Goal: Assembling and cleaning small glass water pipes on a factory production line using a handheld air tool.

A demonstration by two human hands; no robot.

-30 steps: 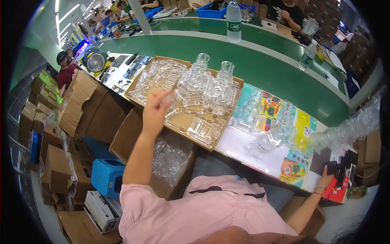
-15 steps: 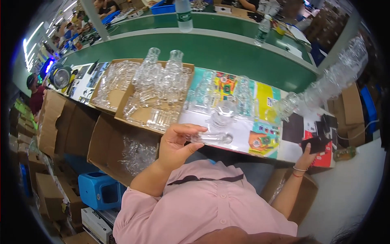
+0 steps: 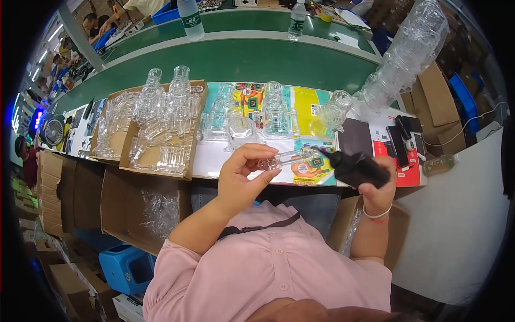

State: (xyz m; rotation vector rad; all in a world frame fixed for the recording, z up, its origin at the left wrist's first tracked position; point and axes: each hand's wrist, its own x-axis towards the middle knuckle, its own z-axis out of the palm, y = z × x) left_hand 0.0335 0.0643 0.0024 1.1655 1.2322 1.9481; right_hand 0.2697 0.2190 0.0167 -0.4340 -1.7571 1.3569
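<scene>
A person in a pink top holds a clear tube (image 3: pixel 291 157) at the centre of the frame, its far end turned toward the thin nozzle (image 3: pixel 327 154) of a black bottle (image 3: pixel 360 169) just to the right. The left hand (image 3: pixel 241 174) pinches the tube's near end between thumb and fingers, leaving the rest jutting out to the right, lying nearly level. The right hand (image 3: pixel 382 187) wraps the black bottle near its base, thumb pressed on the near side, the other fingers largely hidden behind it; the bottle is tipped so its nozzle points left. Whether tip and tube touch cannot be told from this view. The step in hand appears to be lining the nozzle up with the tube's end; the next move seems to call for a light, unmoving pinch on the left and fine control of the tip on the right, as the slick, clear wall could easily slip or turn. At centre left, a cardboard tray (image 3: pixel 155 173) holds more small tubes (image 3: pixel 174 156) and tall clear vessels (image 3: pixel 179 99). Similar clear pieces (image 3: pixel 274 110) stand on a colourful printed board (image 3: pixel 308 110) behind the hands, and a long transparent stack (image 3: pixel 399 59) leans into the upper right.
</scene>
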